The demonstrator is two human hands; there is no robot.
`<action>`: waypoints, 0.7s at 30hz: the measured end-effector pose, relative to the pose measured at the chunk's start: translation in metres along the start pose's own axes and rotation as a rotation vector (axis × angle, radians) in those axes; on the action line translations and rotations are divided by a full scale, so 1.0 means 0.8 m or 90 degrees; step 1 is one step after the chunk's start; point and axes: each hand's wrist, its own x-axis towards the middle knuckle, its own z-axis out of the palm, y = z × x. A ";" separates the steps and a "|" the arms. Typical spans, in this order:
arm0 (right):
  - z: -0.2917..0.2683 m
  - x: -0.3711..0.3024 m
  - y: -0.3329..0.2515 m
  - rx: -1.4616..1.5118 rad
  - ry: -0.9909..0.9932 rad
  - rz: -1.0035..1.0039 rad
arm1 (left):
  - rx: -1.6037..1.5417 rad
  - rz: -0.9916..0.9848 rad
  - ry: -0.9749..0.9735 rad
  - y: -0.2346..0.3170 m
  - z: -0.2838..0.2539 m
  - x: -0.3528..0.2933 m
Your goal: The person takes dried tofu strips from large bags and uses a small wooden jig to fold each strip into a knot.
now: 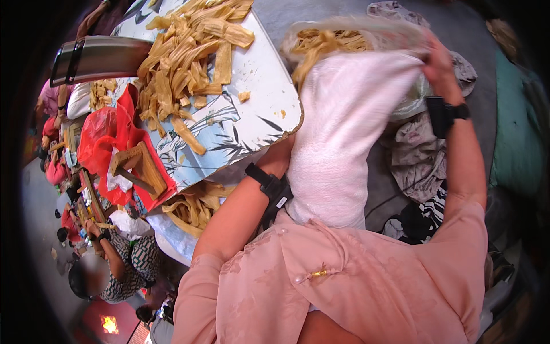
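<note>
My right hand (442, 66), blurred by motion, has its fingers closed on the rim of a clear plastic bag (395, 33). Inside the bag lie tan, flat dried strips (338, 40). A pinkish-white cloth (338, 132) covers my leg just below it. My left forearm passes under the table's corner, so that hand is hidden behind the table (263, 109) and the cloth. More tan dried strips (177, 63) are heaped on the table top, with a few small broken pieces near the edge.
On the table's left side stand a red plastic bag (103, 137) and a small wooden block with a slanted blade-like piece (140, 172). Another bag of strips (195, 212) sits below the table. Crumpled patterned cloths (418, 155) lie at right. Several people work at far left.
</note>
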 end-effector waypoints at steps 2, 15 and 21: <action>-0.100 -0.016 -0.042 0.030 0.271 -0.038 | 0.197 0.100 -0.007 -0.022 -0.031 0.034; -0.131 -0.105 0.004 -0.080 0.367 0.053 | 0.200 0.194 -0.048 -0.005 -0.002 0.066; -0.156 -0.130 0.076 -0.529 0.500 0.410 | 0.066 0.123 0.086 -0.001 -0.006 0.133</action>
